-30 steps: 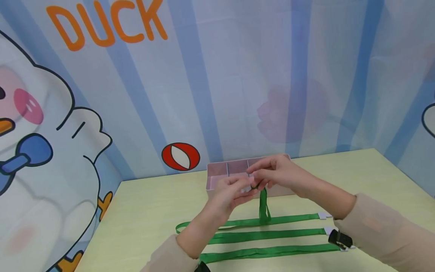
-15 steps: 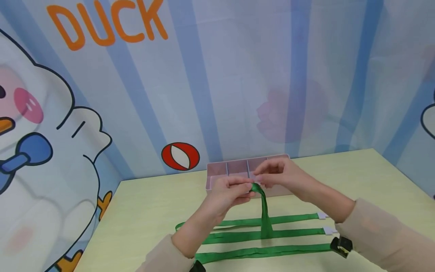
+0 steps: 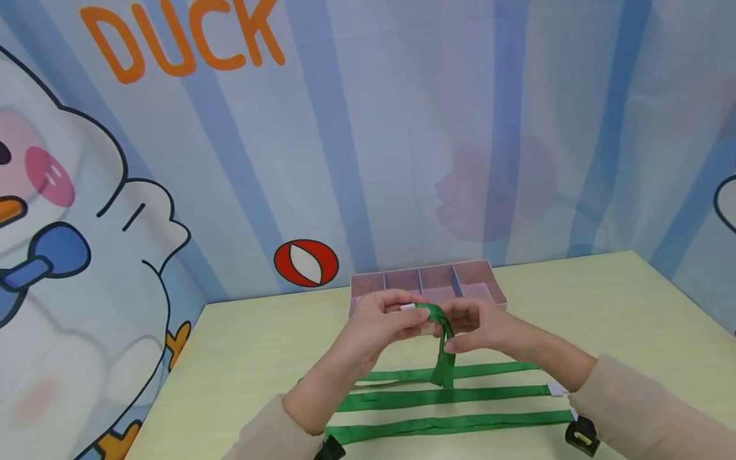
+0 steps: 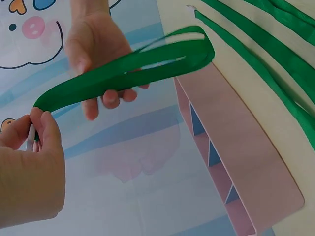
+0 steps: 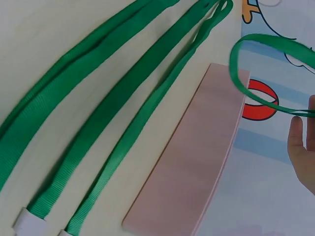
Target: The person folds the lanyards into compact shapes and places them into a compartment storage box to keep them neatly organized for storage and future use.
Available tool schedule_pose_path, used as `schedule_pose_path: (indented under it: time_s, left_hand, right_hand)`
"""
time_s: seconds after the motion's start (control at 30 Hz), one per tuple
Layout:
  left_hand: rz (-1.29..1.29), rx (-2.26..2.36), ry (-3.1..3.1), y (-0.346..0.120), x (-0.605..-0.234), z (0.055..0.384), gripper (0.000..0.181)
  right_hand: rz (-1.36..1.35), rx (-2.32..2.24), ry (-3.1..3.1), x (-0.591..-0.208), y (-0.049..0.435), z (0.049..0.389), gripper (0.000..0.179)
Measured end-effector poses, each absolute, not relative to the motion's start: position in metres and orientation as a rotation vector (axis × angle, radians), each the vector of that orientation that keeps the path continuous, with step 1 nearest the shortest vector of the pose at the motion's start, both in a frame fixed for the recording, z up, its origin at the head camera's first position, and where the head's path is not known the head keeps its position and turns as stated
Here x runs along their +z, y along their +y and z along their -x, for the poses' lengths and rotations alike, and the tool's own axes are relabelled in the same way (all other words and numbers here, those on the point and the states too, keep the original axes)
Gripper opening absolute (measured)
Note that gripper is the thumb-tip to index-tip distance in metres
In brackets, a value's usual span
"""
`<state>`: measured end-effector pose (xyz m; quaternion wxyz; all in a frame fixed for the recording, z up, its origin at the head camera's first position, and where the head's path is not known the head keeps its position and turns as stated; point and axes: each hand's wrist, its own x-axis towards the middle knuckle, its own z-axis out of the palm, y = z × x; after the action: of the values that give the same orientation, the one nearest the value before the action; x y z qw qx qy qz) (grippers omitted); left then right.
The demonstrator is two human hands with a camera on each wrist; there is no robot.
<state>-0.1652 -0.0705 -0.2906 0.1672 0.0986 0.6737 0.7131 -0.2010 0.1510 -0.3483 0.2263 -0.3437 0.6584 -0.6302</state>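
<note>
A folded green lanyard (image 3: 444, 374) hangs in a loop above the table. My left hand (image 3: 374, 326) pinches it near its white end piece (image 3: 408, 307), between thumb and fingers. My right hand (image 3: 489, 326) is at the strap's upper part. In the left wrist view that right hand (image 4: 101, 49) lies behind the strap (image 4: 147, 69), its fingers loosely extended and the thumb just above the edge. Part of the hand shows at the right edge of the right wrist view. Three more green lanyards (image 3: 448, 398) lie side by side on the table.
Behind the hands, against the backdrop, stands a pink box (image 4: 246, 128) with blue dividers (image 3: 420, 281). The lying lanyards have white end pieces (image 5: 29, 223) toward the right. The pale yellow table (image 3: 259, 345) reaches to a printed cloth backdrop (image 3: 391, 128).
The right hand has moved from the lanyard's end down beside the hanging strap, uncovering more of the box. The left hand keeps its pinch, and the white end piece now shows at its fingers.
</note>
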Motion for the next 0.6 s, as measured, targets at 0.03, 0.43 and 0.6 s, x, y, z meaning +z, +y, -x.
schedule_pose_path:
  time_s: [0.03, 0.43, 0.6]
  left_hand:
    - [-0.283, 2.033, 1.918, -0.072, -0.290, 0.165, 0.022]
    - [-0.288, 2.057, 1.972, -0.091, -0.280, 0.164, 0.025]
    - [-0.260, 2.077, 1.959, -0.102, -0.284, 0.164, 0.028]
  right_hand:
    - [0.942, -1.731, 1.820, -0.350, 0.151, 0.201, 0.022]
    - [0.861, -1.722, 1.985, -0.368, 0.166, 0.204, 0.005]
    - [0.936, -1.822, 1.867, -0.375, 0.181, 0.204, 0.012]
